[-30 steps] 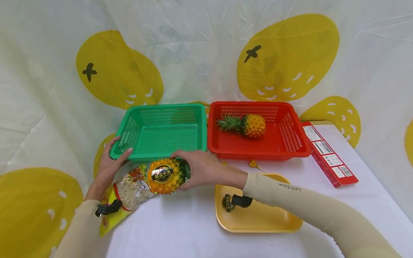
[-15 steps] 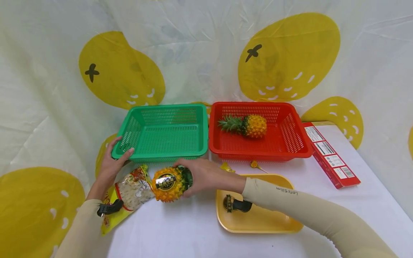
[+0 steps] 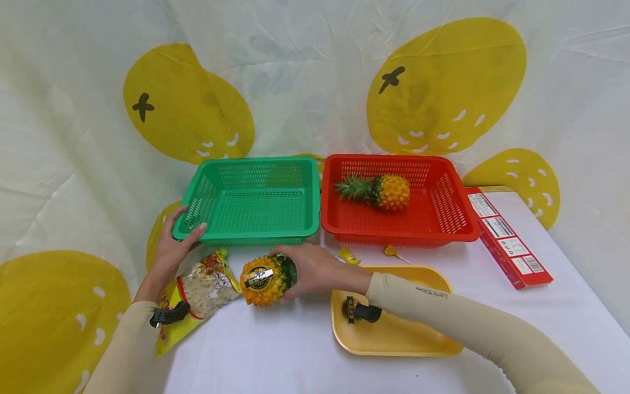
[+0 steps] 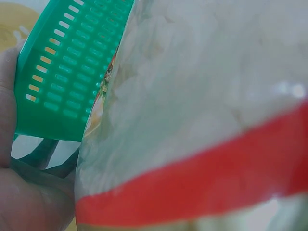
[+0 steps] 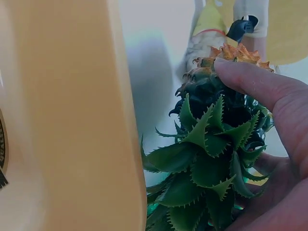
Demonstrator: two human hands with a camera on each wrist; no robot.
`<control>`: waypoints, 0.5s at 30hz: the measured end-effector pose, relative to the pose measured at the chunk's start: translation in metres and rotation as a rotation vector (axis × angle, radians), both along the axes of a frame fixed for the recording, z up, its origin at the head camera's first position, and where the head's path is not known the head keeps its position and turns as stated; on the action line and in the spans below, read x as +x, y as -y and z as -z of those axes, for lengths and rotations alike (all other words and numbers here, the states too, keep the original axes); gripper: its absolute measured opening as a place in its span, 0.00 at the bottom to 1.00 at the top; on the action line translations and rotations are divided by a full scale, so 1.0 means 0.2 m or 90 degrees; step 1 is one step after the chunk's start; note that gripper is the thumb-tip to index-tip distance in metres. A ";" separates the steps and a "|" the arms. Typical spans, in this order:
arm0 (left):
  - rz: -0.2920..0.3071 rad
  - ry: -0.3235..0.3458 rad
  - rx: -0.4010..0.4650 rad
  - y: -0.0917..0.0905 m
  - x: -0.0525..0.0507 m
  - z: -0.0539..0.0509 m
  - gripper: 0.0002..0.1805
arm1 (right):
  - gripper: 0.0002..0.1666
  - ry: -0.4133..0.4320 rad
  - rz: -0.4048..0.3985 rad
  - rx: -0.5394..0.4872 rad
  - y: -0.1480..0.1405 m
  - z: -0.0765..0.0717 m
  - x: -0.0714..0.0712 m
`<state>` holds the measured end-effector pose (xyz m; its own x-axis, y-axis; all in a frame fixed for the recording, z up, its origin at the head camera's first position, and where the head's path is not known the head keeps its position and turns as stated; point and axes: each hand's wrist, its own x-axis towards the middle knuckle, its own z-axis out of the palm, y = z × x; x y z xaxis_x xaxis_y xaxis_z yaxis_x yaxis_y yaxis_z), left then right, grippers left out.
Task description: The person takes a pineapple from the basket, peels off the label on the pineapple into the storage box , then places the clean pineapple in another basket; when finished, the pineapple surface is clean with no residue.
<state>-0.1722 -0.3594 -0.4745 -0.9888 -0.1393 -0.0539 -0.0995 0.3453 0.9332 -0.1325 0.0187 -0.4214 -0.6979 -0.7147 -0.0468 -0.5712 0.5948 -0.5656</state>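
White table (image 3: 236, 358) is spreading toward us from the curtain (image 3: 305, 98); between bag (image 3: 206, 290) and tray (image 3: 398, 343) we are gripping a pineapple (image 3: 261, 280) with our right hand (image 3: 312, 268), the green basket (image 3: 246, 236) corner with our left hand (image 3: 171, 245).

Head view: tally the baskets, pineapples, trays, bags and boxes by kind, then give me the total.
Green basket and red basket: 2
Held pineapple and lying pineapple: 2
Golden tray: 1
Printed bag: 1
Red box: 1
Total: 7
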 end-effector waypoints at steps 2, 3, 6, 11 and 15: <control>-0.001 -0.002 0.001 0.00 0.00 0.00 0.47 | 0.52 -0.005 -0.003 0.001 0.00 0.01 -0.01; -0.001 -0.002 0.002 0.00 0.00 0.00 0.47 | 0.52 -0.007 -0.003 0.002 0.01 0.01 -0.02; 0.000 -0.001 0.005 0.00 0.00 0.00 0.46 | 0.52 -0.008 -0.003 0.008 0.02 0.02 -0.03; 0.004 0.000 0.012 -0.01 0.00 0.00 0.46 | 0.52 0.001 -0.002 0.009 0.03 0.06 -0.04; 0.001 0.000 0.012 0.00 0.00 0.00 0.46 | 0.52 0.008 0.004 0.006 0.03 0.09 -0.05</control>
